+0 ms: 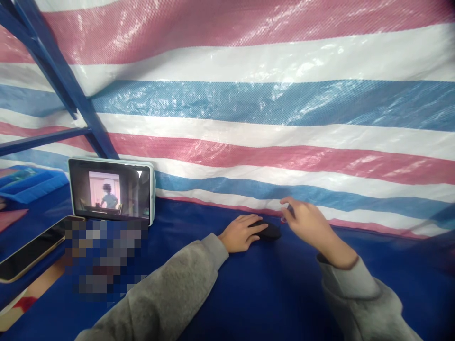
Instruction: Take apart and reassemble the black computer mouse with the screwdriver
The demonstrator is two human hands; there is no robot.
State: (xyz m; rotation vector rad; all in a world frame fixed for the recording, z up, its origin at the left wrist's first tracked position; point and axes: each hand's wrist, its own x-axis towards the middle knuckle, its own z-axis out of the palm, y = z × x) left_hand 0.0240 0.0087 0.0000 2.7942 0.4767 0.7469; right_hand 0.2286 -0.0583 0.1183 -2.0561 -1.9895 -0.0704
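At the far left edge of the tabletop [270, 289] sits a blue tray [46, 187], with something greenish inside that is too blurred to name. A reddish sheet [12, 219] lies in front of it. Nearer the near left corner is a phone [37, 248], its screen dark and its rim gold-coloured, set slantwise. Beside it, a patch blocked out in squares hides what lies there. Behind that patch, toward the far left corner, a tablet [112, 194] in a pale case stands upright, its screen showing a figure in front of a pink panel. Blue metal bars [60, 66] rise at this corner, behind the tray and the tablet.

Further right, the left hand [240, 234], in a grey sleeve [167, 284], reaches toward the far edge. It rests on a black mouse [272, 231], its fingers stretched out and a little apart across the left part of it. The mouse lies flat on the tabletop, close to the far edge.

Just right of the mouse, the right hand [302, 220] is held above the tabletop, fingers bent. Something small and red [283, 219] shows by the fingertips; I cannot tell whether they pinch it. A striped tarp [249, 104] hangs behind the far edge.
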